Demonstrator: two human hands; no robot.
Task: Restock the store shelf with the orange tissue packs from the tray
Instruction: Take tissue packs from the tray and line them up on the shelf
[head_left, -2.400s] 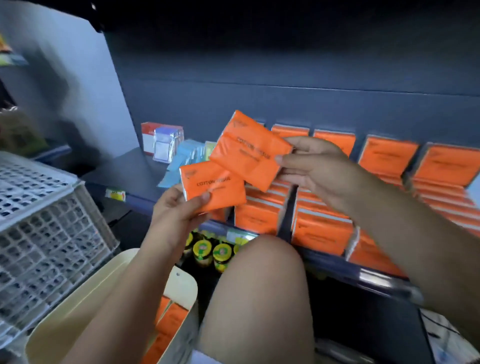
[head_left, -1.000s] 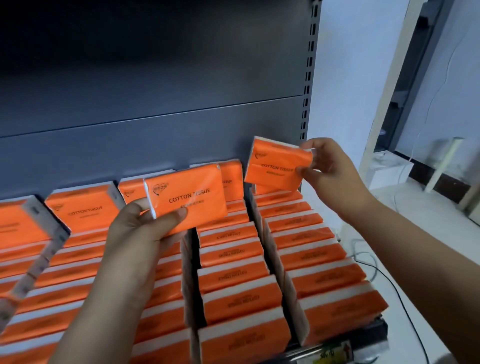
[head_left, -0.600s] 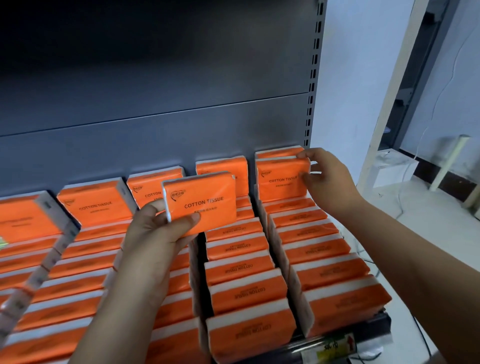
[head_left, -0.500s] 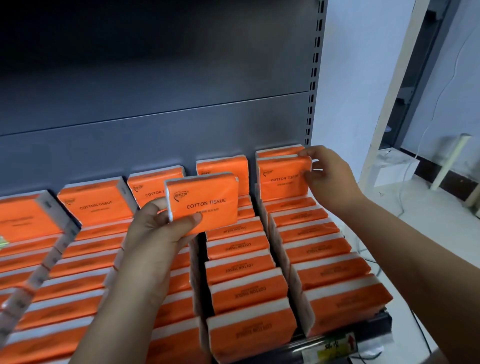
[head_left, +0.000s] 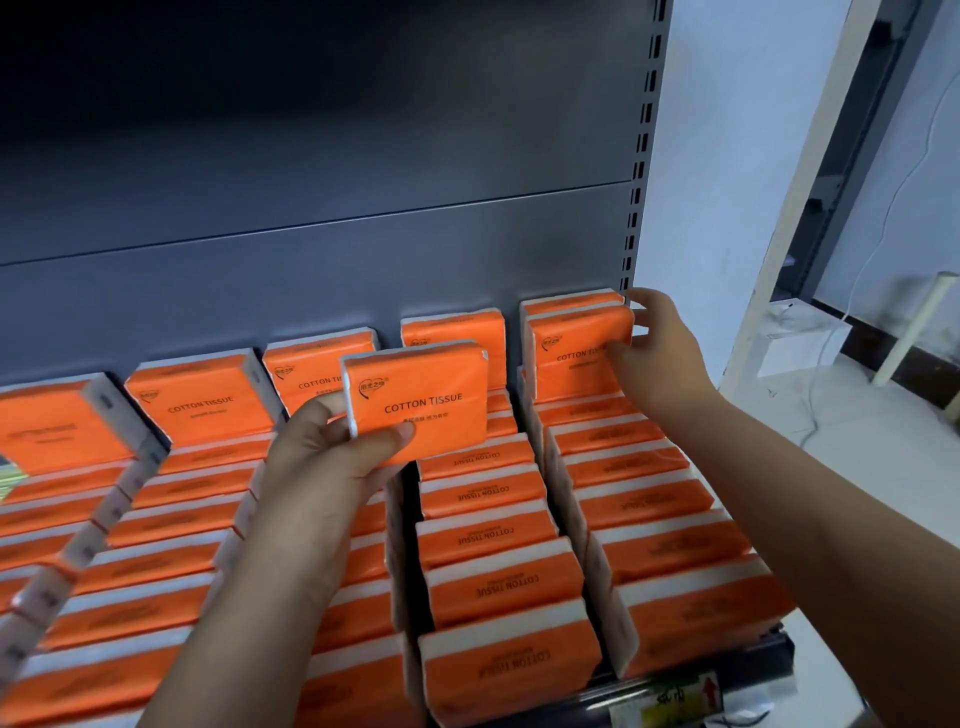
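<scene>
1. Centre frame, the left grip (head_left: 332, 457) pinches the held pack (head_left: 431, 400) by its lower left corner.
2. Upper right, the right grip (head_left: 662, 353) pinches the right end of the rear pack (head_left: 569, 345), which stands upright at the back of the rightmost row on the shelf (head_left: 311, 270).
3. The held pack's long axis runs left-right. Its likely place is the second row (head_left: 488, 540) from the right, just behind and below it and nearer the left grip.

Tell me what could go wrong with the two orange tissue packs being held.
The right hand pinches the upright orange plastic-wrapped tissue pack at the back of the rightmost row; released carelessly, it may tip forward.
The left hand holds the second orange plastic-wrapped tissue pack by one end; it could slip.
</scene>
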